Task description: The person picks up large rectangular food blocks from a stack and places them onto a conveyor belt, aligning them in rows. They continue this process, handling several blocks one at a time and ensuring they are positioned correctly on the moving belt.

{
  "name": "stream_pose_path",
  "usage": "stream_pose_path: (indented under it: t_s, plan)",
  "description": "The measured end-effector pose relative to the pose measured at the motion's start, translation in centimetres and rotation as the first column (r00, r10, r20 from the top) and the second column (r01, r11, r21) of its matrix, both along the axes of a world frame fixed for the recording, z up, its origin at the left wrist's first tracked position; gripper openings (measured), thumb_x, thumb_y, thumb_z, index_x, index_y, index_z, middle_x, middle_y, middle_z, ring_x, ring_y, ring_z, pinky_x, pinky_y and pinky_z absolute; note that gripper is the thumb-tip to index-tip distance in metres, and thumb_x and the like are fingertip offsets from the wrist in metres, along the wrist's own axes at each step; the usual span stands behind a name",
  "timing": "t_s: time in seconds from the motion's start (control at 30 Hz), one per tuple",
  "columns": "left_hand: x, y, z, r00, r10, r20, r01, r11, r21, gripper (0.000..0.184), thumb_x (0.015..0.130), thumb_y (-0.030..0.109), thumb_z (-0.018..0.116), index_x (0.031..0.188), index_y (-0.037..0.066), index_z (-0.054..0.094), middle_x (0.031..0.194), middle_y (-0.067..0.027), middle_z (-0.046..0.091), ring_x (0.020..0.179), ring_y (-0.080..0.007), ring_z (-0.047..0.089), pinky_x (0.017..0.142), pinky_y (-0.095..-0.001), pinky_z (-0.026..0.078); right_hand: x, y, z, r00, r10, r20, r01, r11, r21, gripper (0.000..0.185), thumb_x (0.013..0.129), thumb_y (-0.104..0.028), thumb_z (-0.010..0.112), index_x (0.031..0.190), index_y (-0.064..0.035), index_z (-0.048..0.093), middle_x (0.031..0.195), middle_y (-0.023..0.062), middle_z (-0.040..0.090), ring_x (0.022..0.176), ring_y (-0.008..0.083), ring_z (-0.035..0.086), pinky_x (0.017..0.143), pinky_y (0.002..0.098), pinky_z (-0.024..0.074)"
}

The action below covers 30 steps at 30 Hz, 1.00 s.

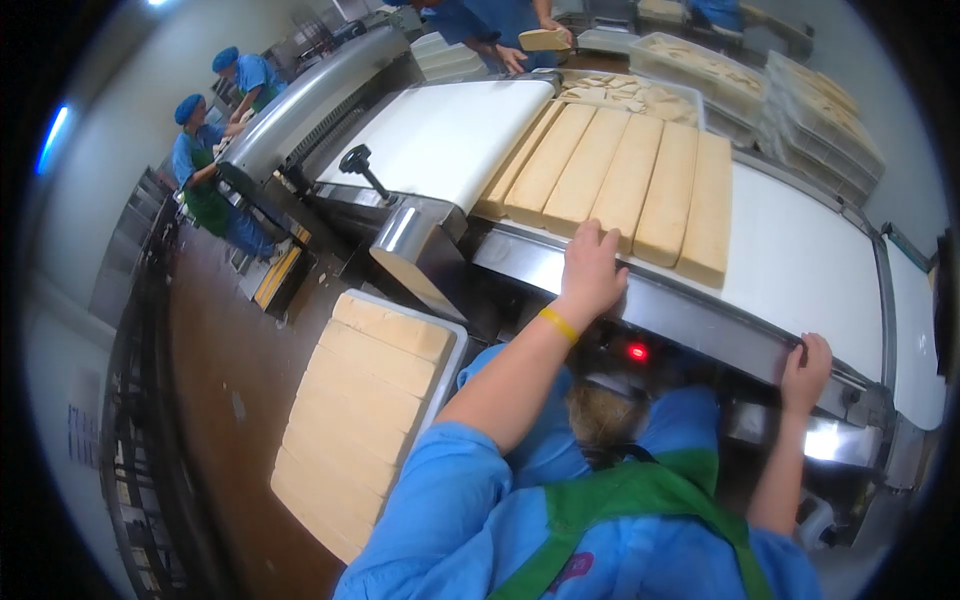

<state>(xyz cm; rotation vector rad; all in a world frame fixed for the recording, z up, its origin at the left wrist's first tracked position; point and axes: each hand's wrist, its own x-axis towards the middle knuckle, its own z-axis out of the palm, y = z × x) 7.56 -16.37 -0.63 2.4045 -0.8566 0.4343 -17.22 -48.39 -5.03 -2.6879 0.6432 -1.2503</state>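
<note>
Several long pale-yellow dough blocks (pixel 610 170) lie side by side on the white conveyor belt (pixel 800 245). My left hand (pixel 593 265), with a yellow band at its wrist, reaches over the near metal rail (pixel 690 312). Its fingers are extended and touch the near end of a middle block without wrapping round it. Farther right, my right hand (pixel 806 372) rests on the conveyor's near edge, fingers bent a little over it and holding no loose thing. The undersides of the fingers on both hands are hidden.
A tray of dough blocks (pixel 350 410) stands at my left. Beyond the belt are a tub of dough pieces (pixel 640 95) and stacked crates (pixel 820 120). A co-worker (pixel 490 25) holds a block across the belt; two people (pixel 215 150) stand far left. A black knob (pixel 357 160) sticks up.
</note>
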Motion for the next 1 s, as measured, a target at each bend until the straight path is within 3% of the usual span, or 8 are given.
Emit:
stream_pose_path:
  t_s: [0.23,0.5,0.6,0.63,0.8,1.0]
  plan:
    - [0.0,0.0,-0.1,0.999,0.004,0.051,-0.003,1.0,-0.013,0.054,0.069,0.017,0.076,0.117,0.005,0.054,0.123,-0.0231,0.048,0.118,-0.0387,0.045,0.097,-0.0457,0.04,-0.1,-0.6,-0.4,0.999,0.024,-0.023,-0.024,1.0,-0.007,0.019,0.083,-0.007,0.057,0.1,0.0001,0.063,0.109,0.0163,0.061,0.105,0.0333,0.056,0.093,0.0405,0.0437]
    - [-0.2,0.1,0.7,0.999,-0.039,-0.01,0.038,0.998,-0.045,0.049,0.066,0.015,0.076,0.108,0.004,0.055,0.117,-0.0226,0.05,0.115,-0.0398,0.046,0.097,-0.0451,0.041,-0.2,-1.1,-0.7,0.998,0.004,-0.059,-0.004,1.0,-0.003,0.021,0.085,-0.008,0.056,0.103,0.0004,0.062,0.111,0.0172,0.06,0.106,0.0335,0.056,0.094,0.0406,0.0434]
    - [0.1,0.0,-0.1,0.993,-0.009,0.12,0.019,0.996,-0.083,0.044,0.065,0.016,0.075,0.103,0.004,0.057,0.109,-0.0195,0.051,0.11,-0.0371,0.049,0.09,-0.0428,0.043,-0.3,-1.7,-1.2,0.997,-0.003,-0.077,0.002,1.0,-0.012,0.022,0.085,-0.007,0.056,0.104,0.0006,0.062,0.111,0.0172,0.06,0.106,0.0333,0.055,0.095,0.0408,0.0429]
    - [0.0,0.1,0.3,0.997,-0.014,0.073,0.021,0.995,-0.096,0.037,0.065,0.016,0.075,0.096,0.005,0.057,0.102,-0.017,0.053,0.102,-0.0344,0.052,0.085,-0.0429,0.044,-0.4,-1.7,-1.2,0.996,0.003,-0.09,-0.006,0.999,-0.033,0.023,0.086,-0.008,0.055,0.106,0.0008,0.062,0.112,0.0172,0.06,0.107,0.0333,0.055,0.096,0.0407,0.0422]
    - [0.6,0.1,-0.2,0.994,0.109,-0.006,-0.109,0.993,0.044,0.032,0.072,0.024,0.072,0.092,0.004,0.058,0.096,-0.0137,0.056,0.095,-0.0307,0.053,0.081,-0.0418,0.044,-0.4,-1.8,-1.5,0.994,-0.022,-0.11,0.019,0.999,-0.029,0.024,0.087,-0.009,0.054,0.108,0.0003,0.061,0.114,0.0169,0.06,0.109,0.033,0.055,0.097,0.0402,0.0417]
    - [2.0,-0.6,-1.3,0.992,0.126,0.002,-0.126,0.992,-0.025,0.031,0.076,0.029,0.069,0.09,0.002,0.059,0.095,-0.0142,0.056,0.097,-0.0303,0.053,0.084,-0.0406,0.043,-0.4,-1.7,-1.2,0.992,-0.021,-0.121,0.019,1.0,-0.02,0.024,0.087,-0.009,0.054,0.107,0.0012,0.061,0.114,0.0168,0.06,0.109,0.0329,0.055,0.097,0.0403,0.0414]
